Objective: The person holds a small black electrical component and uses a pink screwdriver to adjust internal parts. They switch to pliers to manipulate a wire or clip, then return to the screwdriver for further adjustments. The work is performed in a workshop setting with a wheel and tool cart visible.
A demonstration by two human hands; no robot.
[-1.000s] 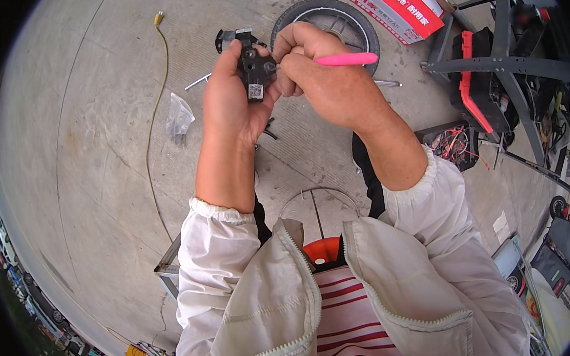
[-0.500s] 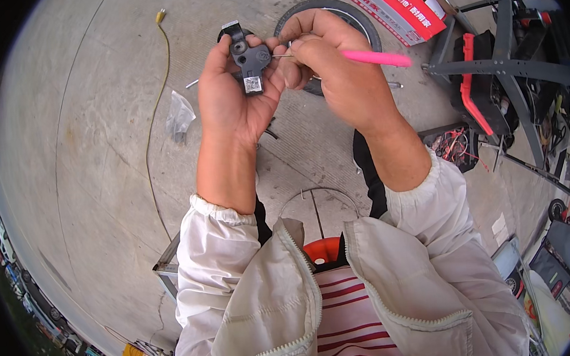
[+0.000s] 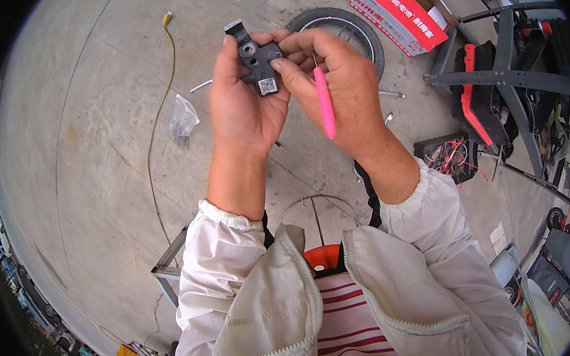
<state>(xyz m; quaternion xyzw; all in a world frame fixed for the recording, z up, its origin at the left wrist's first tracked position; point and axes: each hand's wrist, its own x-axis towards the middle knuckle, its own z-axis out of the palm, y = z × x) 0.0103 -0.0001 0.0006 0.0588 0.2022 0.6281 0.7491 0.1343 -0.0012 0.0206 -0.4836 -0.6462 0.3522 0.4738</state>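
Note:
My left hand [image 3: 239,114] cradles a black bracket-like part [image 3: 255,64] with holes and a white square label near its lower end. My right hand [image 3: 345,88] is closed on a slim pink-handled tool [image 3: 325,106], its handle lying downward across the palm side and its thin metal shaft rising between the fingers. The right thumb and fingertips touch the right side of the black part; whether the tool's tip touches it is hidden. Behind my hands a wheel with a black tire [image 3: 370,48] lies on the concrete floor.
Around me are a clear plastic bag [image 3: 181,119], metal rods [image 3: 200,86], a yellow cable [image 3: 165,32] and a red-white carton [image 3: 396,16]. At right stand a metal rack [image 3: 513,73], a black-and-red case [image 3: 471,97] and a bin of tangled wires [image 3: 446,157]; a metal frame [image 3: 167,266] is lower left.
The pink tool has swung from horizontal to nearly upright, handle down. My right hand has turned and its fingertips now meet the black part. Both hands shifted slightly right.

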